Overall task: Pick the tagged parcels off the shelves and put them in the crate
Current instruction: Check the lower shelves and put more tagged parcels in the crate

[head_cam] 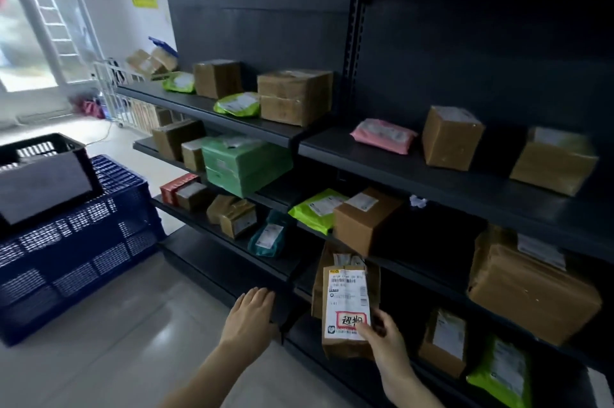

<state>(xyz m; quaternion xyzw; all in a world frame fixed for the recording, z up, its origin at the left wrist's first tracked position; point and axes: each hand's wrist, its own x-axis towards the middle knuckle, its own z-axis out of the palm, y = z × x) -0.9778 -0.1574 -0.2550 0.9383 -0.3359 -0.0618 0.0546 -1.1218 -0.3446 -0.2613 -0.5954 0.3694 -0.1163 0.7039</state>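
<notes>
A brown paper parcel with a white shipping label and a red-bordered tag stands upright at the front of a low shelf. My right hand grips its lower right corner, thumb on the tag. My left hand rests flat, fingers straight, on the front edge of the dark shelf to the left. A black crate sits tilted on top of a blue crate at the left, on the floor.
Dark metal shelving fills the right side, holding several brown boxes, green mailers, a green box and a pink mailer. A white wire cart stands by the bright doorway. Pale tiled floor lies between crates and shelves.
</notes>
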